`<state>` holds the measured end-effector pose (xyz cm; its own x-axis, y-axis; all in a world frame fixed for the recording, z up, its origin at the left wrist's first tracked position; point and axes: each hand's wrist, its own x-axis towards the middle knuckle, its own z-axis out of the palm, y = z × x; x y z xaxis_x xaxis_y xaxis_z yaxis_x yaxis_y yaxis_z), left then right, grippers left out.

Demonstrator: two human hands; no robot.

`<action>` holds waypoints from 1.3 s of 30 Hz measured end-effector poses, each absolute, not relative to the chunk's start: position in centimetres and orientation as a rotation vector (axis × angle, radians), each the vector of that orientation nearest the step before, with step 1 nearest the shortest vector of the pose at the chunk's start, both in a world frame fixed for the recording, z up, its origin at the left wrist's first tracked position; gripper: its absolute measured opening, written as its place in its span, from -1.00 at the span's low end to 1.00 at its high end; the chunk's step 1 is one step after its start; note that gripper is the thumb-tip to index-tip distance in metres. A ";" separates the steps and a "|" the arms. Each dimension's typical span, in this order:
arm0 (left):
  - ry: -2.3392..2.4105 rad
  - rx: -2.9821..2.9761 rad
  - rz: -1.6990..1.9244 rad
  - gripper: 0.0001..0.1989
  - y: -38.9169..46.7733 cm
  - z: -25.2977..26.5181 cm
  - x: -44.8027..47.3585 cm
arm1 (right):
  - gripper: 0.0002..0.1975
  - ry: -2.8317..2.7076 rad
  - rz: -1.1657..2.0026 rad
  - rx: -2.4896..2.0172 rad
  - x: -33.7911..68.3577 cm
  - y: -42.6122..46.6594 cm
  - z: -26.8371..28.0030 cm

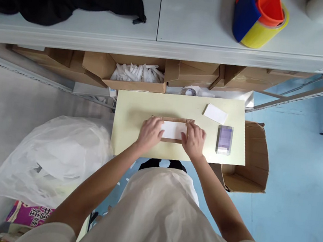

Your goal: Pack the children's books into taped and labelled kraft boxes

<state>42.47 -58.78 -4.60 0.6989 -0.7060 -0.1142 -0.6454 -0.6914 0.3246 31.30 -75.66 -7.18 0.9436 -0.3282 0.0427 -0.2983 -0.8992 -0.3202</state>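
A small brown cardboard box (pixel 171 140) lies across the middle of the pale yellow table (pixel 133 105). On it lies a white paper slip (pixel 173 130), its long side running left to right. My left hand (pixel 150 134) is curled over the left end, its thumb and fingertips at the slip's edge. At the opposite end, my right hand (pixel 194 140) grips in the same way. Both palms hide the ends of the box, and whether it is closed beneath the slip cannot be seen.
A white stack of slips (pixel 215 113) and a blurred purple pack (pixel 224 140) lie at the table's right. Behind stands an open carton (pixel 136 86) of white pieces. An empty carton (pixel 253 159) stands right, a plastic bag (pixel 55 158) left. A grey shelf (pixel 192 22) overhangs the back.
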 end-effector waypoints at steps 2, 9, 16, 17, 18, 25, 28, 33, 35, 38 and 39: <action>-1.398 2.526 -0.349 -0.50 -58.9 -5.3 41.9 | -0.47 0.150 -0.036 -2.821 31.3 -75.4 -7.4; -1.610 2.563 -0.398 -0.15 -57.6 -7.6 42.2 | -0.24 0.221 0.037 -2.930 30.4 -75.5 -8.1; -1.802 2.455 -0.446 -0.16 -56.6 -6.9 42.4 | -0.29 -0.029 0.138 -2.972 28.8 -74.2 -8.4; -1.771 2.479 -0.440 -0.17 -56.3 -6.8 42.7 | -0.29 0.036 0.144 -2.983 28.6 -74.3 -8.4; -1.738 2.503 -0.435 -0.18 -55.9 -6.8 43.1 | -0.29 0.115 0.146 -2.995 28.3 -74.4 -8.4; -1.043 2.685 -0.621 -0.17 -52.5 -7.2 45.1 | -0.21 0.734 0.131 -2.813 25.8 -75.0 -8.5; -0.622 2.575 -0.873 -0.13 -52.5 -7.9 45.3 | -0.20 0.971 0.177 -2.514 25.1 -75.4 -8.5; -0.335 2.434 -0.948 -0.14 -55.7 -8.0 45.6 | -0.20 1.057 0.188 -2.227 26.0 -76.7 -7.7; -0.271 2.432 -0.896 -0.24 -57.3 -7.9 45.8 | -0.21 1.035 0.158 -2.164 26.9 -76.9 -7.4; -0.219 2.445 -0.815 -0.47 -58.9 -8.1 46.1 | -0.23 0.993 0.140 -2.093 28.2 -76.6 -7.2; -0.208 2.438 -0.800 -0.53 -59.1 -8.3 46.3 | -0.24 0.979 0.147 -2.083 28.5 -76.5 -7.2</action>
